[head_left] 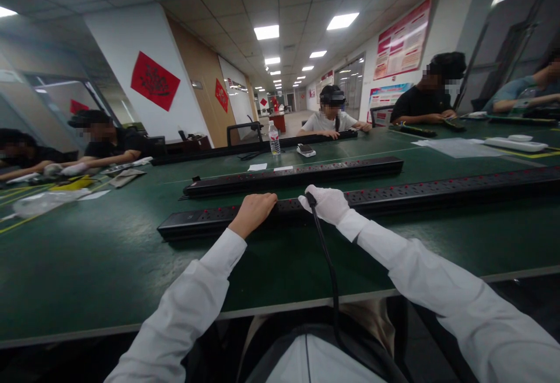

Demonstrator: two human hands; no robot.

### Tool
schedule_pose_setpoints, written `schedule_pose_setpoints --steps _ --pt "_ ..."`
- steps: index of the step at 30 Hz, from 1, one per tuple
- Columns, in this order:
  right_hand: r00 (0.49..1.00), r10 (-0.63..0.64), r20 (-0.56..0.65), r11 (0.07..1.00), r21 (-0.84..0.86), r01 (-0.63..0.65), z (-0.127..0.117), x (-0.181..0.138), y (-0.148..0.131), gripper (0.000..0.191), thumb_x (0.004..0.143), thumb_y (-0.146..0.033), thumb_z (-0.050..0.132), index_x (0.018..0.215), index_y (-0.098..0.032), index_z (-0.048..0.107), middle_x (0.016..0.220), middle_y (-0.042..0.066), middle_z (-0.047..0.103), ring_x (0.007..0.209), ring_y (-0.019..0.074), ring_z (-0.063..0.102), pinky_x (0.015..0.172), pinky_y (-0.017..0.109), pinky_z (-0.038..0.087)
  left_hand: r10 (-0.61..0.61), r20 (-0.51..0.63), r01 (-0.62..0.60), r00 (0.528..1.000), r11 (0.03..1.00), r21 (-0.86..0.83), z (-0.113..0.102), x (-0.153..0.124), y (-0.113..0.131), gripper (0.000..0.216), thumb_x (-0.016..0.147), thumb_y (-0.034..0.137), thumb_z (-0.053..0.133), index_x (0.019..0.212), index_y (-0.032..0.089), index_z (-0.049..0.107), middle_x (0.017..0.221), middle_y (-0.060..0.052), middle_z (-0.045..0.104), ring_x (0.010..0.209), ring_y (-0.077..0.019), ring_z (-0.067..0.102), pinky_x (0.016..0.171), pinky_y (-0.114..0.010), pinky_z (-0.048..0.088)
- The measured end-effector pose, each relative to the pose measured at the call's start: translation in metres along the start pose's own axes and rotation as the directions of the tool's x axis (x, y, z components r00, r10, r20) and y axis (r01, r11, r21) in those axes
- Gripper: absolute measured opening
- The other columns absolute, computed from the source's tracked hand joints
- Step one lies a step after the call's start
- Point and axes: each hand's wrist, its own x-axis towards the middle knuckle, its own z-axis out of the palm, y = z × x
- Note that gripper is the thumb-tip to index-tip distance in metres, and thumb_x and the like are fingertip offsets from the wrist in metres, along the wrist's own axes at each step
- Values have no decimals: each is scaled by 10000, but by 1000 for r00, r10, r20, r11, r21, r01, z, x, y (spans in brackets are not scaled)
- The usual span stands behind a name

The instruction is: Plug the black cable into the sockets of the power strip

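A long black power strip [394, 194] with rows of sockets and small red switches lies across the green table in front of me. My left hand [254, 212], bare, is closed over the strip left of its middle; its fingertips are partly hidden. Just to the right, my right hand [329, 203] wears a white glove and grips a black plug [310, 199] at the strip's top. From the plug a black cable [329, 263] hangs over the table's near edge toward my lap. Whether the plug sits in a socket is hidden.
A second black power strip [297, 176] lies parallel behind the first. Beyond it are a water bottle [274, 139], a small white device [306, 150] and paper slips [257, 167]. Plastic bags [48, 202] lie at left. Several people sit around the table, one person [330, 117] directly opposite.
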Motion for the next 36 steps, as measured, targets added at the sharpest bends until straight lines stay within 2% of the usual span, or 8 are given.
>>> schedule_pose_setpoints --steps 14,36 --pt "1000 18 5 1000 -23 -18 2 1 0 446 842 -561 284 881 -218 566 724 25 657 651 149 591 535 235 247 -32 44 30 999 999 30 -2 0 1 268 902 296 321 955 193 563 852 -52 632 764 -169 593 604 -240 375" --pt "1000 -12 -3 1000 6 12 1 1 2 481 846 -576 257 846 -205 563 699 27 648 622 135 576 528 232 235 -60 -124 67 990 996 51 10 -6 1 240 893 314 360 977 219 564 837 -37 639 725 -172 589 612 -260 373"
